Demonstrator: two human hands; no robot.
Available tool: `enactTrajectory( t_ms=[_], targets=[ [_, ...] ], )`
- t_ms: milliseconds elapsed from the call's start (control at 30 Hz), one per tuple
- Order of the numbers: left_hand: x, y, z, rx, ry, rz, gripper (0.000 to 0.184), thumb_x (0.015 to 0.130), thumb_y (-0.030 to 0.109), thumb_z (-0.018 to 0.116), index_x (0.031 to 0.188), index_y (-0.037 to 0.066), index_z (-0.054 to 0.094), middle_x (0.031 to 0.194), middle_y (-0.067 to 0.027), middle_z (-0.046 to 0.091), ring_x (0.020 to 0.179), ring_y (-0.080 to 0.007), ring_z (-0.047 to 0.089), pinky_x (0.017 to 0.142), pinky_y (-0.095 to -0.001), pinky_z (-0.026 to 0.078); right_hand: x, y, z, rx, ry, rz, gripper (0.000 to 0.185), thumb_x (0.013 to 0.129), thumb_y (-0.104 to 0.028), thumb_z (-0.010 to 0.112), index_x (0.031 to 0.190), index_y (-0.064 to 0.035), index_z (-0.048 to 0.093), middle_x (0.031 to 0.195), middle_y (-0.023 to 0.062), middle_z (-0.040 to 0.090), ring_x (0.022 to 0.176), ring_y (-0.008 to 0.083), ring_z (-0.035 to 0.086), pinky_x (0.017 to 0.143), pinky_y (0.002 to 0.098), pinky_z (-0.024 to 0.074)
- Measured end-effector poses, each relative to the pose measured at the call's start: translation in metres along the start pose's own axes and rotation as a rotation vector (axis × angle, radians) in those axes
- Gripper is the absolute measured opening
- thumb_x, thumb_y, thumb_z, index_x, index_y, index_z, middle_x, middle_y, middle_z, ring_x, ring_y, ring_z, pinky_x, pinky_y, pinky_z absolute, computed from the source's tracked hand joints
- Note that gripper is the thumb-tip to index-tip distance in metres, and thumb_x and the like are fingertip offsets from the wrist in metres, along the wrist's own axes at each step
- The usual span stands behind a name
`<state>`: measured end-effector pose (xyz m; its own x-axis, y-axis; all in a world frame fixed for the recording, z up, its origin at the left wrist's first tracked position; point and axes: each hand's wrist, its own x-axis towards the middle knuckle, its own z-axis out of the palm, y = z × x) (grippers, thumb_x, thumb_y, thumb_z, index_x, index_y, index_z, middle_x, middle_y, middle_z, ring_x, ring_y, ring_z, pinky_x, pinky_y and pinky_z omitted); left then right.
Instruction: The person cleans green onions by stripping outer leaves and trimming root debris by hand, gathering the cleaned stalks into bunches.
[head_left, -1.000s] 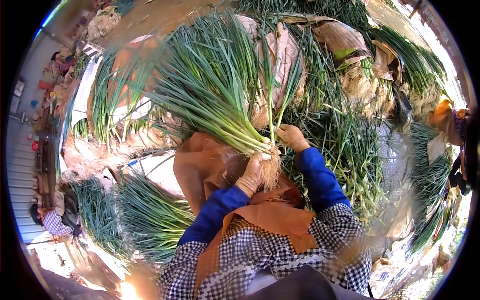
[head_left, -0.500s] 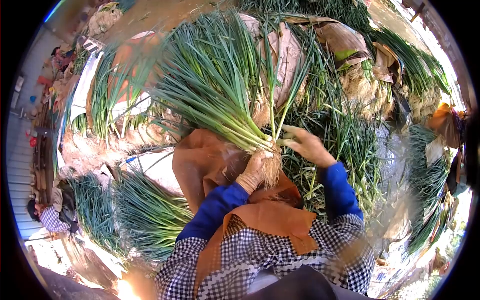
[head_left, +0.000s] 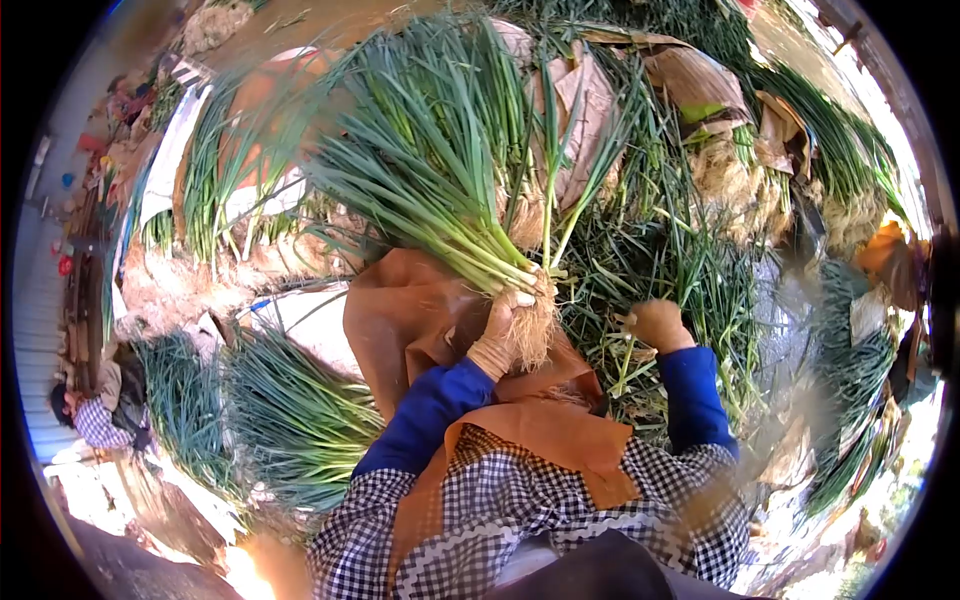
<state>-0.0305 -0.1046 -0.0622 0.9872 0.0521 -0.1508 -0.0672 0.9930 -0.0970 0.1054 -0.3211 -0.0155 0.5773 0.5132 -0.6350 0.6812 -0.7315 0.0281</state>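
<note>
My left hand (head_left: 497,335) is closed around the root end of a bunch of green garlic (head_left: 480,235), with long flat leaves fanning up and away to the left. Pale, stringy roots (head_left: 537,325) hang below the fingers. A couple of stalks at the bunch's right side stand apart from the others. My right hand (head_left: 660,325) is closed to the right of the bunch, apart from it, over loose leaves and stems (head_left: 625,365). A small pale bit shows at its fingertips, too small to name. Under the bunch, a brown apron (head_left: 400,320) covers my lap.
More green garlic lies in piles at the lower left (head_left: 295,420), upper left (head_left: 215,190) and far right (head_left: 855,340). Brown sheets (head_left: 575,110) partly cover heaps at the back. Another person (head_left: 100,415) sits at the far left.
My right hand has moved away from the bunch, down and to the right, and its fingers have closed. My left hand still grips the green garlic in nearly the same place.
</note>
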Motion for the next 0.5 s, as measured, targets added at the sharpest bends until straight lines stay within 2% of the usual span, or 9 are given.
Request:
enactTrajectory(
  t_ms=[67, 133, 267, 333, 367, 400, 433, 467, 500],
  targets=[
    [0.004, 0.001, 0.009, -0.025, -0.050, -0.056, 0.040, 0.069, -0.005, 0.044, 0.109, -0.003, 0.047, 0.094, -0.0100, 0.052, 0.089, -0.0223, 0.054, 0.081, -0.0310, 0.048, 0.008, -0.014, -0.013, 0.518, 0.392, -0.138, 0.045, 0.081, -0.050, 0.052, 0.098, -0.0087, 0.062, 0.083, 0.0144, 0.064, 0.084, 0.0309, 0.061, 0.075, 0.0381, 0.0467],
    [-0.003, 0.000, 0.013, -0.029, 0.078, -0.039, 0.041, 0.069, -0.005, 0.044, 0.110, -0.003, 0.046, 0.095, -0.0107, 0.051, 0.088, -0.0222, 0.054, 0.082, -0.0311, 0.048, 0.013, -0.048, -0.040, 0.936, 0.373, -0.294, 0.051, 0.081, -0.054, 0.050, 0.101, -0.0075, 0.060, 0.083, 0.0168, 0.063, 0.083, 0.0319, 0.060, 0.075, 0.0387, 0.0459],
    [-0.002, 0.001, 0.006, 0.061, 0.040, 0.057, 0.042, 0.068, -0.006, 0.044, 0.110, -0.003, 0.047, 0.093, -0.0096, 0.051, 0.088, -0.0218, 0.054, 0.082, -0.0312, 0.048, 0.042, -0.089, -0.038, 0.575, 0.552, -0.358, 0.042, 0.086, -0.045, 0.046, 0.091, -0.0058, 0.060, 0.080, 0.0160, 0.062, 0.077, 0.0320, 0.060, 0.069, 0.0399, 0.0466],
    [-0.005, 0.001, 0.006, 0.103, 0.116, 0.096, 0.042, 0.068, -0.007, 0.044, 0.109, -0.002, 0.047, 0.091, -0.0087, 0.051, 0.088, -0.0217, 0.055, 0.082, -0.0314, 0.048, 0.045, -0.097, -0.017, 0.624, 0.651, -0.392, 0.035, 0.087, -0.039, 0.049, 0.087, -0.0063, 0.061, 0.076, 0.0169, 0.061, 0.068, 0.0316, 0.060, 0.063, 0.0378, 0.0477],
    [-0.008, 0.002, 0.004, -0.092, 0.031, -0.031, 0.041, 0.068, -0.007, 0.043, 0.109, -0.002, 0.047, 0.091, -0.0091, 0.051, 0.088, -0.0215, 0.055, 0.083, -0.0318, 0.048, 0.027, -0.100, -0.022, 0.908, 0.502, -0.339, 0.028, 0.087, -0.031, 0.051, 0.080, -0.0065, 0.062, 0.068, 0.0180, 0.058, 0.058, 0.0296, 0.056, 0.055, 0.0359, 0.0463],
    [-0.008, 0.004, 0.004, -0.281, -0.057, -0.160, 0.041, 0.068, -0.007, 0.043, 0.108, -0.002, 0.047, 0.091, -0.0096, 0.051, 0.087, -0.0213, 0.055, 0.083, -0.0321, 0.048, 0.010, -0.098, -0.022, 0.934, 0.505, -0.398, 0.030, 0.087, -0.031, 0.052, 0.076, -0.0040, 0.061, 0.062, 0.0178, 0.055, 0.053, 0.0285, 0.053, 0.053, 0.0360, 0.0445],
    [-0.002, -0.001, 0.004, 0.071, -0.033, 0.072, 0.041, 0.068, -0.005, 0.044, 0.109, -0.002, 0.047, 0.092, -0.0105, 0.052, 0.087, -0.0218, 0.056, 0.082, -0.0337, 0.049, -0.015, -0.094, -0.026, 0.997, 0.413, -0.545, 0.033, 0.088, -0.032, 0.052, 0.076, -0.0033, 0.061, 0.060, 0.0157, 0.054, 0.053, 0.0260, 0.053, 0.052, 0.0357, 0.0437],
    [0.000, 0.002, 0.002, 0.097, -0.013, 0.046, 0.039, 0.070, -0.003, 0.044, 0.109, -0.002, 0.047, 0.092, -0.0109, 0.052, 0.088, -0.0227, 0.056, 0.082, -0.0353, 0.049, -0.035, -0.090, -0.026, 1.057, 0.317, -0.689, 0.035, 0.088, -0.034, 0.052, 0.077, -0.0026, 0.061, 0.058, 0.0136, 0.054, 0.052, 0.0236, 0.053, 0.051, 0.0354, 0.0429],
    [-0.001, 0.005, 0.005, 0.129, 0.052, 0.010, 0.040, 0.070, -0.003, 0.045, 0.110, -0.002, 0.047, 0.092, -0.0110, 0.052, 0.088, -0.0232, 0.056, 0.083, -0.0358, 0.049, -0.047, -0.086, -0.021, 1.012, 0.407, -0.803, 0.038, 0.089, -0.036, 0.050, 0.077, -0.0023, 0.061, 0.059, 0.0113, 0.054, 0.053, 0.0203, 0.053, 0.051, 0.0339, 0.0433]
  ],
)
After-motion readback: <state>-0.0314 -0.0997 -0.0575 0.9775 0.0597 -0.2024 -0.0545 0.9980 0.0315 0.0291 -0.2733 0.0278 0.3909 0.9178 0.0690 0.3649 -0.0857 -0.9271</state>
